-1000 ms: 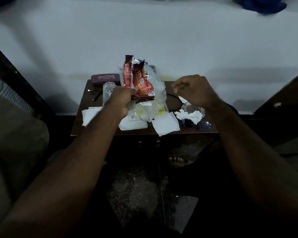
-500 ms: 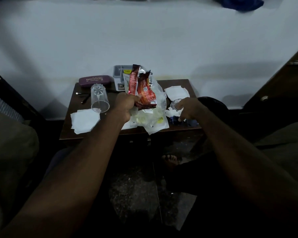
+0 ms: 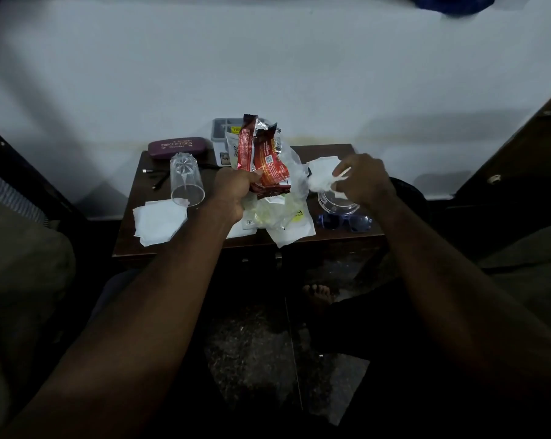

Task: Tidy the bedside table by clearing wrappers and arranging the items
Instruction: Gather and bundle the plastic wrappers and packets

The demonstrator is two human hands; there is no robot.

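At the near edge of the desk point(image 3: 172, 248), the left hand point(image 3: 233, 193) has its fingers clenched round a bundle of red wrappers point(image 3: 261, 156) and clear plastic, held above the loose white papers point(image 3: 158, 221). Just beyond, the right hand point(image 3: 363, 182) pinches a crumpled tissue point(image 3: 320, 180) over a clear lid point(image 3: 334, 201) and blue sunglasses point(image 3: 344, 221). Best to tuck the tissue into the bundle, keeping clear of the upturned glass point(image 3: 185, 180) and spectacle case point(image 3: 177, 147) farther back.

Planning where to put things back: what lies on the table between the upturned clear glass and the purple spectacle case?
In the head view, nothing lies between them: the purple spectacle case sits just behind the upturned clear glass, only a narrow strip of bare table between.
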